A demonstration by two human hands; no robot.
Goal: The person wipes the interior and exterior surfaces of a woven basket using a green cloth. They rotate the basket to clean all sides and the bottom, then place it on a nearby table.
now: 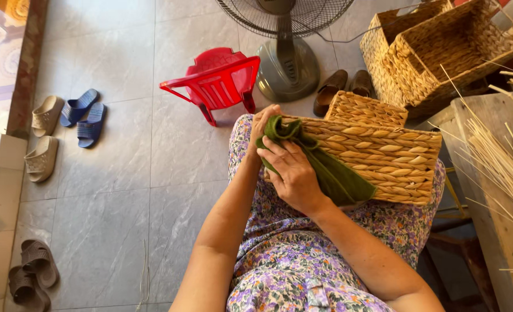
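A woven straw basket (383, 156) lies on my lap over a floral dress. My left hand (262, 133) grips the basket's left edge together with the top of a green cloth (331, 173). My right hand (294, 173) presses on that cloth against the basket's side, fingers curled over it. The cloth hangs down across the basket's front towards the right. A second woven piece (365, 108) shows just behind the basket.
A small red plastic chair (216, 84) and a standing fan's base (287, 66) are ahead on the grey tiled floor. Two woven baskets (441, 49) sit at the top right beside loose straw stalks (499, 162) on a wooden bench. Sandals and slippers (83, 118) lie at left.
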